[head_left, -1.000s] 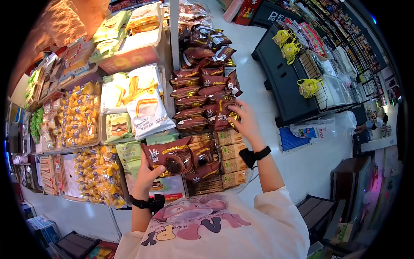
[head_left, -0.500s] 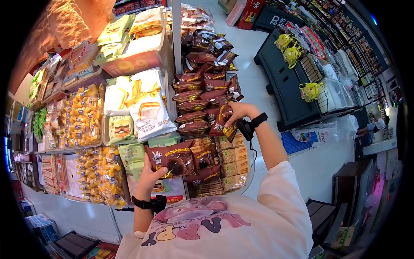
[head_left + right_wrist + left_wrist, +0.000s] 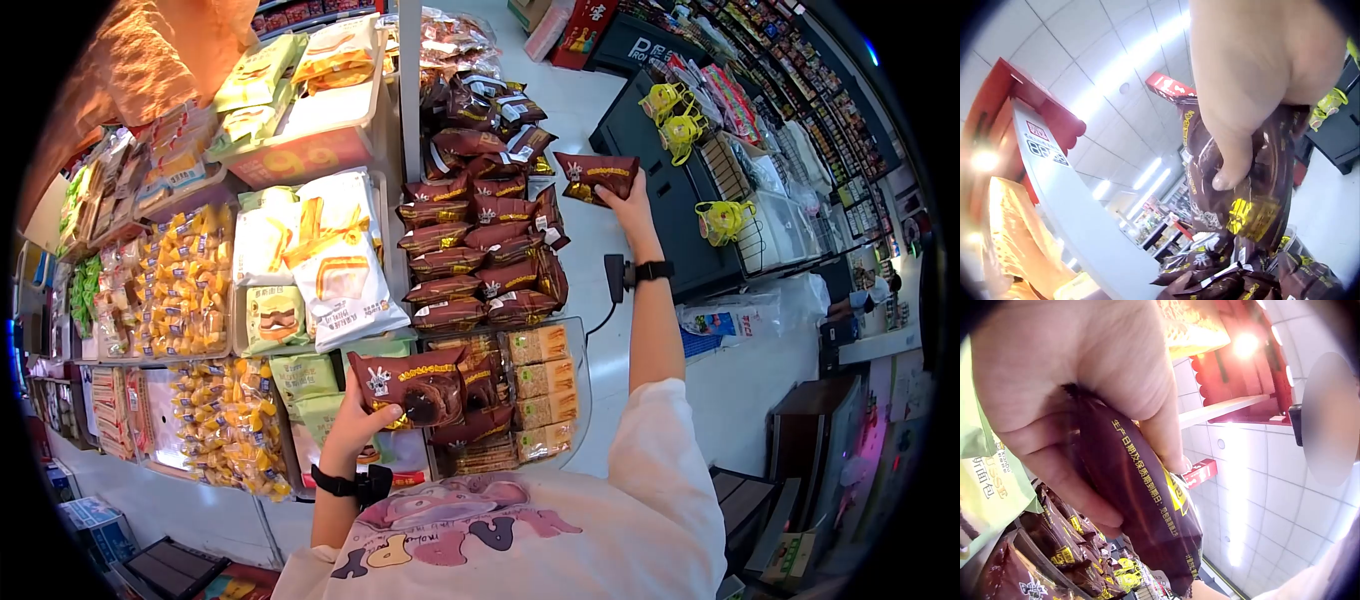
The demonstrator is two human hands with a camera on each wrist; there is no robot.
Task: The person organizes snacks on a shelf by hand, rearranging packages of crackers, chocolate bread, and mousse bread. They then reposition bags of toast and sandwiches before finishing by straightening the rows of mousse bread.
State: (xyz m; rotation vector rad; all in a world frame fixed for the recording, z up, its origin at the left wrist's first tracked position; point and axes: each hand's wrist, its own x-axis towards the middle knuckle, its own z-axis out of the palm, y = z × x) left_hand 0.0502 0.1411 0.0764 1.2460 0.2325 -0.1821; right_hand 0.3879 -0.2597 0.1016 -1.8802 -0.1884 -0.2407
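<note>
In the head view the left hand grips the left end of a brown packet, held over the front bins. Its thumb lies on the printed face; in the left wrist view fingers wrap the brown packet. Out to the right, the right hand pinches a second brown packet above the aisle floor. The right wrist view shows the thumb pressed on that brown packet. Rows of similar brown packets lie between the two hands.
Yellow-wrapped snacks and a large white packet lie to the left. Tan snack packs fill the front right bin. A grey post rises behind. Across the aisle stands a dark counter with yellow items.
The right hand has lifted a brown packet from the rows and moved it up and right, over the aisle. The left hand keeps its packet nearly in place, slightly lower and to the right.
</note>
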